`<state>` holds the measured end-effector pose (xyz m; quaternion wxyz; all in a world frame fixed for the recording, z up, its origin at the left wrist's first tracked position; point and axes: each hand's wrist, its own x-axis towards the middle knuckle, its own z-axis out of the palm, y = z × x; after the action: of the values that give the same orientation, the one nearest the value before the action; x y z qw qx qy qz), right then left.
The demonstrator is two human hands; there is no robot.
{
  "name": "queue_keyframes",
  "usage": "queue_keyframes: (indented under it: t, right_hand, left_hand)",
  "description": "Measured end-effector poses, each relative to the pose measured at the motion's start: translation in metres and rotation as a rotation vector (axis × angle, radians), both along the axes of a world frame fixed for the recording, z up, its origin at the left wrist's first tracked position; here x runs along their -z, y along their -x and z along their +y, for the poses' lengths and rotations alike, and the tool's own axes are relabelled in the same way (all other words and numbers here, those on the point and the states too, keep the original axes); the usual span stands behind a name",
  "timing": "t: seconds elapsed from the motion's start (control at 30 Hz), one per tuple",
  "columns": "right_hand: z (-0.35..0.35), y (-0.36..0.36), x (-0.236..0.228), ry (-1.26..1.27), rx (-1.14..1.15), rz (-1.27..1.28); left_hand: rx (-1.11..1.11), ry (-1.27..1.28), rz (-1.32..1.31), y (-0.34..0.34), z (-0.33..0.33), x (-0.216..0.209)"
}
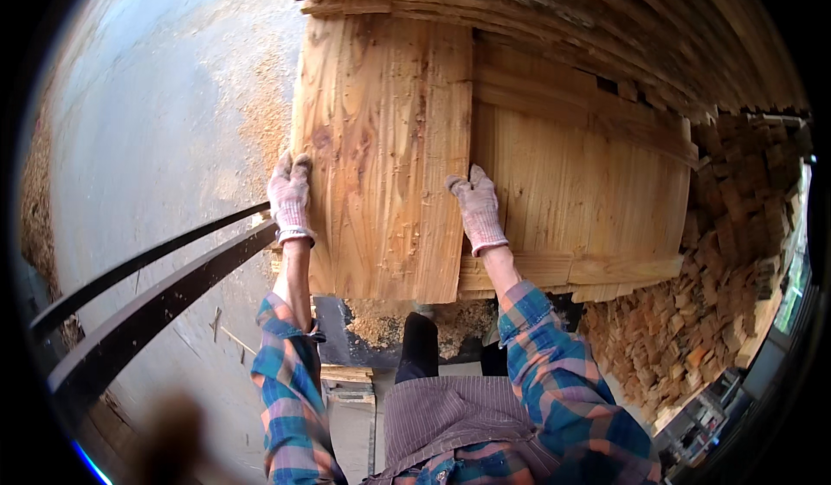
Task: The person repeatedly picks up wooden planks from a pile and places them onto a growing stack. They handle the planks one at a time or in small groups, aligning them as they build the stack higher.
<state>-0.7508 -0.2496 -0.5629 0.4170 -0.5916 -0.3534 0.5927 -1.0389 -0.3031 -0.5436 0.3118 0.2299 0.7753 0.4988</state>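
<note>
A wide wooden board (381,139) with knots and streaky grain lies lengthwise in front of me. My left hand (290,194), in a dirty pale pink knit glove, is closed over its left edge. On its right edge, the gloved fingers of my right hand (476,205) are closed too. Fingertips under the edges are hidden. Right of this board, more light wooden boards (597,182) lie lower, partly covered by it. Wood chips cling to the held board's surface.
Stacked rough boards (537,0) rise along the far side. A big stack of wood ends (684,303) stands at right. Two dark metal rails (164,299) run in from the left. Sawdust (264,104) lies on the grey floor (147,113) and below the board's near end.
</note>
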Motion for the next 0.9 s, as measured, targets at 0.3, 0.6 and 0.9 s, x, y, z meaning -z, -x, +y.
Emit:
queue_keyframes:
  t: [0.3,0.6,0.9]
  right_hand:
    - [-0.001,-0.001,0.006,0.059,-0.199,-0.165]
    - [-0.001,-0.002,-0.033,0.102,-0.408,-0.601]
    - [-0.05,-0.013,-0.06,0.197,-0.713,-0.888]
  left_hand:
    - [0.08,0.065,0.187,0.014,-0.012,0.001]
    - [0.01,-0.008,0.12,0.0,-0.007,-0.003]
    - [-0.073,0.11,-0.035,0.001,-0.005,-0.016]
